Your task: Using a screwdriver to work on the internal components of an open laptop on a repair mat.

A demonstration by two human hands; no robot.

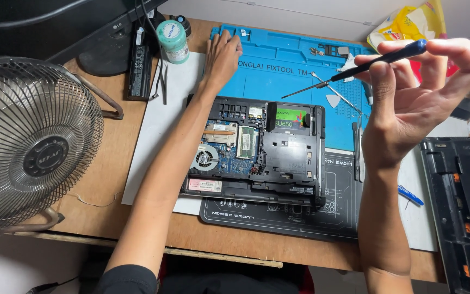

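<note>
Your right hand (414, 103) pinches a screwdriver (354, 69) above the opened laptop (257, 152); your left hand (221, 57) rests flat, empty, on the blue mat (289, 65).

This looks like a small repair workshop for computers. A wooden tabletop (104, 179) holds a blue rubber repair mat (284, 65) with little trays for screws. On it lies an opened black laptop (257, 152) with its green boards and small fan showing. A round metal cage fan (28, 141) stands at the side, and another black laptop shell (463, 207) waits nearby.
</note>
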